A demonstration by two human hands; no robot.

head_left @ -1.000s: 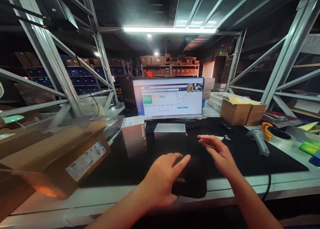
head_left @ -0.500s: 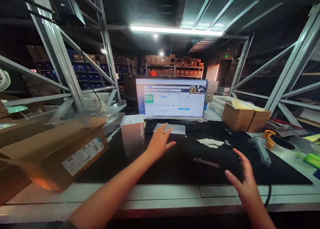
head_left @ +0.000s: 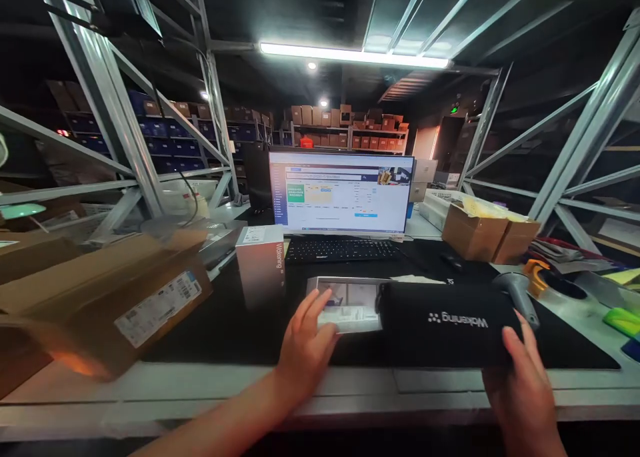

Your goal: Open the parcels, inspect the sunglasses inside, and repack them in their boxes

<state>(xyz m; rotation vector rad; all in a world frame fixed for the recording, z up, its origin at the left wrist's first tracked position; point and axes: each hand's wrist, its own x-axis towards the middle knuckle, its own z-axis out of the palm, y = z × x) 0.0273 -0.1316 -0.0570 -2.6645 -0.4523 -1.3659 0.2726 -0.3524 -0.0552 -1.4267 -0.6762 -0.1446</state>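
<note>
My left hand (head_left: 306, 344) grips a flat, clear-topped case (head_left: 356, 304) with a pale rim and shiny surface, fingers on its left end. The case's right end meets the left edge of a black pouch (head_left: 445, 324) bearing white "Wakening" lettering, upside down to me. Whether that end is inside the pouch, I cannot tell. My right hand (head_left: 523, 370) is closed around the pouch's right end, thumb on top. A tall white-and-pinkish box (head_left: 261, 264), also marked "Wakening", stands left of the case.
Behind are a keyboard (head_left: 343, 250) and a monitor (head_left: 343, 194). An open cardboard box (head_left: 115, 304) with a label is at left. At right lie a barcode scanner (head_left: 520, 294), a tape dispenser (head_left: 543, 280) and a cardboard box (head_left: 473, 234). A black mat (head_left: 215, 337) covers the table.
The case has come off the keyboard toward me in my left hand. My right hand has taken hold of the black pouch and raised it from the mat, against the case.
</note>
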